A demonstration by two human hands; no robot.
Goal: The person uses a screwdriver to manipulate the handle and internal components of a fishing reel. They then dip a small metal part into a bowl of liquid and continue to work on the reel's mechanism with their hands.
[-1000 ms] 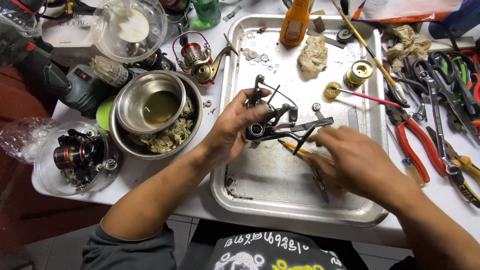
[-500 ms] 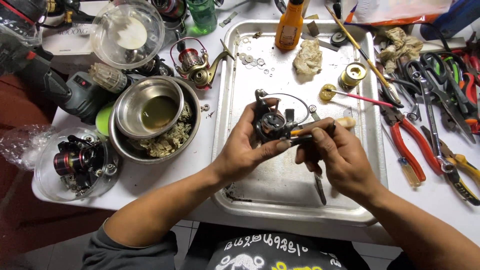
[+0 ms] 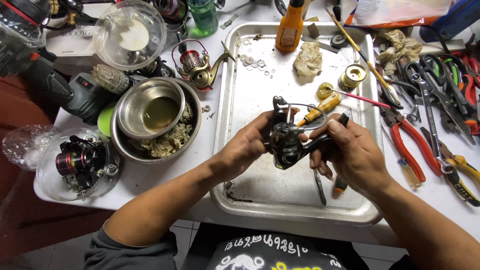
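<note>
Both my hands hold a black spinning fishing reel body [image 3: 286,139] above a metal tray [image 3: 250,75]. My left hand [image 3: 246,149] grips the reel from the left side. My right hand [image 3: 350,152] grips the reel's foot and also holds a yellow-handled screwdriver [image 3: 321,107], whose tip points at the reel. A wire bail arm curves over the top of the reel. Small washers [image 3: 252,62] lie at the tray's far left.
A steel bowl [image 3: 150,107] nested in a larger bowl with dirty rags stands left of the tray. A red reel [image 3: 197,62], a black-red reel in a clear dish [image 3: 77,160], an orange bottle [image 3: 290,25], a brass part [image 3: 352,76], pliers [image 3: 402,135] and scissors surround it.
The reel has been turned and raised between my hands. My right hand has moved up from the tray to the reel, bringing the screwdriver with it.
</note>
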